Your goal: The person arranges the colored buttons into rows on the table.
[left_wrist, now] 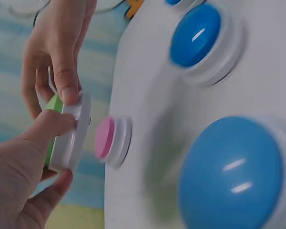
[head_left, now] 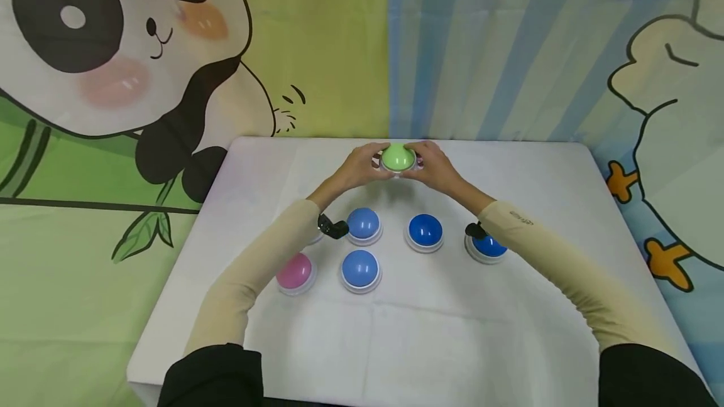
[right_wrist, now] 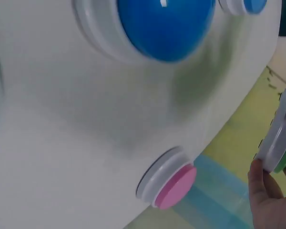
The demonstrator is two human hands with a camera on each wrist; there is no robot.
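Both hands hold a round push button with a green dome (head_left: 398, 157) and a white base, raised over the far part of the table. My left hand (head_left: 362, 167) grips its left side and my right hand (head_left: 432, 168) its right side, fingers and thumbs at the rim. In the left wrist view its white base (left_wrist: 72, 136) faces the table, with a thumb across it. A pink push button (left_wrist: 105, 138) stands behind it on the table; the hands mostly cover this one in the head view.
On the white table (head_left: 430, 344) stand several blue push buttons, among them a near one (head_left: 360, 269), a middle one (head_left: 425, 230) and one partly under the right forearm (head_left: 488, 245). Another pink push button (head_left: 294, 271) is by the left forearm. A printed cloth (head_left: 328, 49) hangs behind.
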